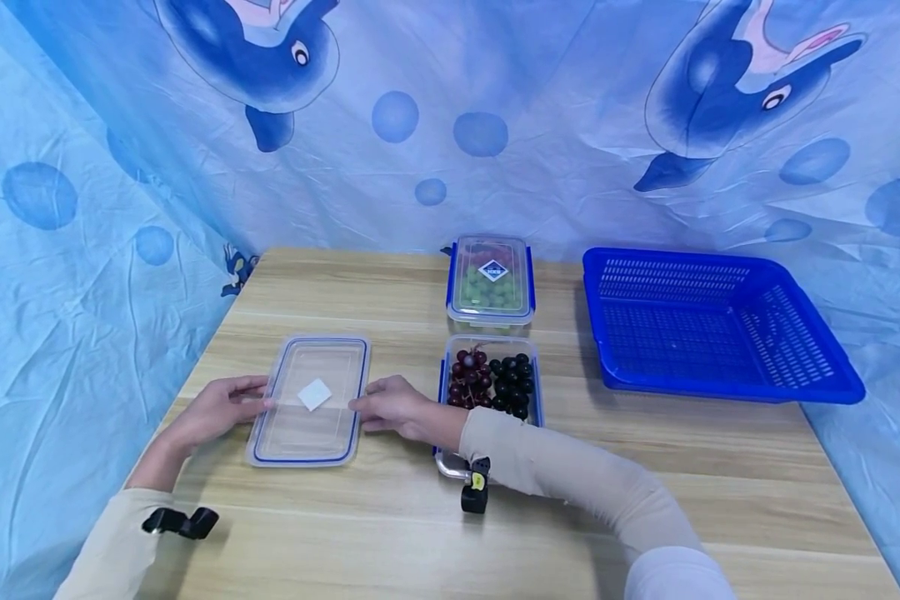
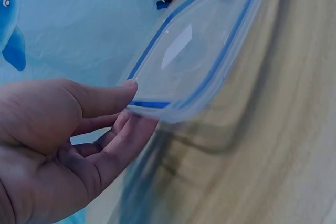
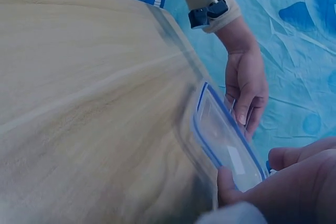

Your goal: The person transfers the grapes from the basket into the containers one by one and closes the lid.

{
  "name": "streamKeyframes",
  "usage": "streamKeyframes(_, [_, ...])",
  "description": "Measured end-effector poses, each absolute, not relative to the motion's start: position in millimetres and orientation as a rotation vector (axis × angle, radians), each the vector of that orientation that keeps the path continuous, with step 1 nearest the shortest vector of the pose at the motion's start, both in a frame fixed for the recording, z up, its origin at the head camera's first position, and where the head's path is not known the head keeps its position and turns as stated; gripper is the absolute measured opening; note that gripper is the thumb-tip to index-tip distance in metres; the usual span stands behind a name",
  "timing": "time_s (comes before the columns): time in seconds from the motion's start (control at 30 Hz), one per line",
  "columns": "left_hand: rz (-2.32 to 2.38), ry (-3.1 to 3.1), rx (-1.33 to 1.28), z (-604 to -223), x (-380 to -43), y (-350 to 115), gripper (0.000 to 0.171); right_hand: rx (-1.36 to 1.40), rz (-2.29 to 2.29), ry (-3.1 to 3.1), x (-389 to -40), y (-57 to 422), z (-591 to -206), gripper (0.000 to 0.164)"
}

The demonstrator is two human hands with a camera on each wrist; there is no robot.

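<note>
A clear plastic lid (image 1: 311,433) with a blue seal line and a white diamond sticker is over the left of the table. My left hand (image 1: 221,408) pinches its left edge, thumb on top and fingers beneath, as the left wrist view shows. At the opposite edge, my right hand (image 1: 401,408) grips the lid between thumb and fingers. Under my right forearm sits an uncovered clear food container (image 1: 537,392), partly hidden by the sleeve. It holds dark red grapes (image 1: 468,379) on the left and black grapes (image 1: 513,383) on the right.
Behind the uncovered container stands a lidded container (image 1: 491,304) with green and reddish fruit inside. A blue plastic basket (image 1: 727,387) is at the back right of the wooden table (image 1: 390,533). Dolphin-printed blue cloth (image 1: 435,75) hangs behind and along the sides.
</note>
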State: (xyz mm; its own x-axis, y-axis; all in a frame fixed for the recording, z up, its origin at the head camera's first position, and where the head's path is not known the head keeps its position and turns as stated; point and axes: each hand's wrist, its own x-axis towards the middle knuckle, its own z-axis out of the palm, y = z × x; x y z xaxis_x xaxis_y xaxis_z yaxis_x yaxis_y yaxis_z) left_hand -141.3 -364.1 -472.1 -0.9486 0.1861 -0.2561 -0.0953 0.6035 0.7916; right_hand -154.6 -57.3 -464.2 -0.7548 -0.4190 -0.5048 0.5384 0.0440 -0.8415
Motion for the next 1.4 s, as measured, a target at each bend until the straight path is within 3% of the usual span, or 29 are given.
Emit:
streamKeyframes(0.37, [1.496,2.438,0.111,-450,-139,-350,0.067,0.104,-1.918,1.559,-163,-39,-444,0.034])
streamKeyframes(0.8, [1.74,2.288,0.128,-421,-138,-310,0.067,0.032,-1.948,1.599,-168,7,-407,0.041])
streamKeyframes(1.17, [1.763,2.249,0.202,-408,-149,-247,0.067,-0.015,-1.935,1.725,-167,79,-394,0.04])
streamKeyframes(1.4, [1.744,2.197,0.261,-408,-166,-203,0.065,-0.013,-1.953,1.802,-161,125,-394,0.05])
